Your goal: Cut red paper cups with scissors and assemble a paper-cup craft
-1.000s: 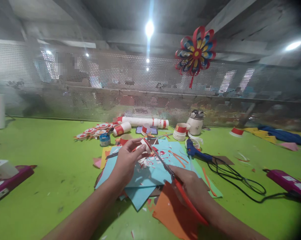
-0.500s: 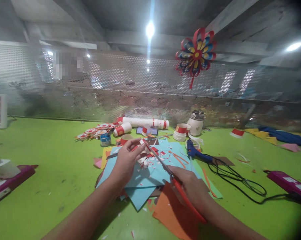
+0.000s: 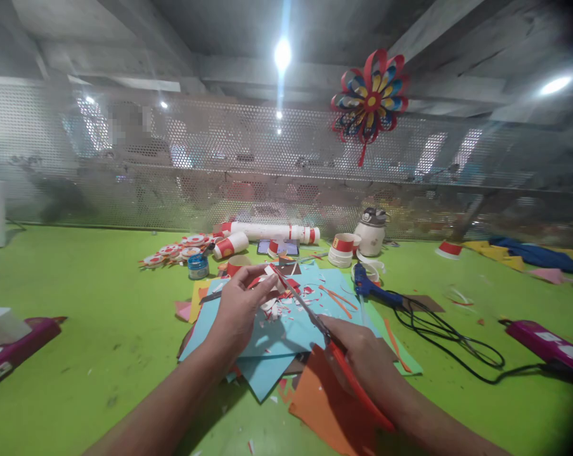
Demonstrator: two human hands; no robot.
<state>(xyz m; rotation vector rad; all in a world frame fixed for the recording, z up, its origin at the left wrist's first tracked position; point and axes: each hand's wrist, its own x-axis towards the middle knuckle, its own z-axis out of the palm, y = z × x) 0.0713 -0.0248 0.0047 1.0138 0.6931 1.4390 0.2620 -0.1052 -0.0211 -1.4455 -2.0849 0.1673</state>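
Note:
Between the thumb and fingers of my left hand (image 3: 236, 301) is a small white and red piece of paper (image 3: 273, 276). My right hand (image 3: 365, 348) is wrapped round the red handles of a pair of scissors (image 3: 310, 310). The blades point up and left and meet the paper piece at their tips; whether they are parted I cannot tell. Beneath both hands lie light blue paper sheets (image 3: 286, 335), strewn with red and white paper scraps (image 3: 274, 309). An orange sheet (image 3: 324, 405) lies below my right hand.
A blue glue gun (image 3: 374, 288) with a looped black cord lies right. Behind are paper cups (image 3: 342, 248), a long white tube (image 3: 267, 232), a phone (image 3: 289, 247), a blue-lidded jar (image 3: 198, 266) and a bottle (image 3: 371, 233). Purple power strips (image 3: 550, 345) lie at both sides.
The whole view has shifted slightly. Both hands keep nearly the same pose, with the scissor tips still at the paper piece.

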